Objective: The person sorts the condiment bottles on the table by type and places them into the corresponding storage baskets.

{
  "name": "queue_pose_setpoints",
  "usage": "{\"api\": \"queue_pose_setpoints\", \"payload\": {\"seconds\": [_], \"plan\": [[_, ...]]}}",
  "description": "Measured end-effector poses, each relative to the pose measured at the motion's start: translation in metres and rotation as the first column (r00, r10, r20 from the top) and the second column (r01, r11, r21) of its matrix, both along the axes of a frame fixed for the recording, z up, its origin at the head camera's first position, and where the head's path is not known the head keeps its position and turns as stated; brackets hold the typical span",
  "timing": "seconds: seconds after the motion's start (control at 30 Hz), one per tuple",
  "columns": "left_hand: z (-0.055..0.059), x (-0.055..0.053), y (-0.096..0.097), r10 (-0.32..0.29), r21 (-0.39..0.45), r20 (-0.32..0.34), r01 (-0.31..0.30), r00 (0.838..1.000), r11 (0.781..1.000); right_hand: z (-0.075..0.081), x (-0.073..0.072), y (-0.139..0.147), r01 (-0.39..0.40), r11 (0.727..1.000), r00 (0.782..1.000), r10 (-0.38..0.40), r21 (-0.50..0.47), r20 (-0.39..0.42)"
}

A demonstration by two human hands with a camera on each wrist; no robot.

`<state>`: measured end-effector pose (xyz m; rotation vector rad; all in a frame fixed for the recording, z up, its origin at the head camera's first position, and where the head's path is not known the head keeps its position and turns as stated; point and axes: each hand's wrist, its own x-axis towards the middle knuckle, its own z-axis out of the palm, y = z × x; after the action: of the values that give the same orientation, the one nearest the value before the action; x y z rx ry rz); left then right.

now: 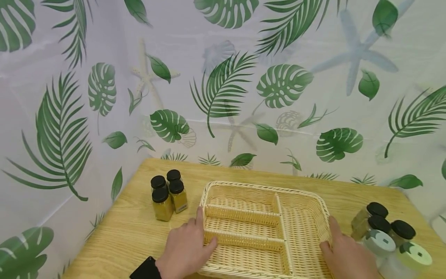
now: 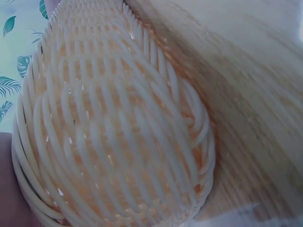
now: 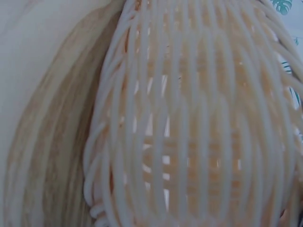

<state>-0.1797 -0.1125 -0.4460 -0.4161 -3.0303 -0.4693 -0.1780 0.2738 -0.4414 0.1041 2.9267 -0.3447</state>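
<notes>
A pale wicker basket (image 1: pixel 303 232) with dividers sits on the wooden table in the head view, no objects inside its compartments. My left hand (image 1: pixel 186 246) grips its left side, thumb over the rim and on the inside. At the opposite side, my right hand (image 1: pixel 350 255) holds the right rim in the same way. Woven basket wall (image 2: pixel 118 118) fills much of the left wrist view, a bit of hand showing at the left edge. The right wrist view is mostly basket wall (image 3: pixel 189 109) too, standing beside the wood surface.
Several black-lidded spice jars (image 1: pixel 162 207) with yellowish contents stand left of the basket. To its right are more black-lidded jars (image 1: pixel 378 224), a white-lidded jar (image 1: pixel 381 242) and one with a pale green lid (image 1: pixel 416 254). A leaf-patterned sheet (image 1: pixel 230 147) hangs behind the table (image 1: pixel 115 240).
</notes>
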Motion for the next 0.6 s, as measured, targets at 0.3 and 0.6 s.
{"api": "queue_pose_setpoints", "payload": {"seconds": [0.3,0.6], "plan": [[0.0022,-0.0022,-0.0067,-0.002,0.034,-0.010,0.003,1.000,0.999,-0.0003,-0.0013,-0.0030,0.022,1.000,1.000,-0.022,-0.013,-0.006],[0.0033,-0.0047,-0.0074,-0.021,0.038,-0.044,0.023,0.999,0.999,-0.0028,-0.0015,0.0019,0.028,0.999,1.000,-0.028,-0.034,0.005]]}}
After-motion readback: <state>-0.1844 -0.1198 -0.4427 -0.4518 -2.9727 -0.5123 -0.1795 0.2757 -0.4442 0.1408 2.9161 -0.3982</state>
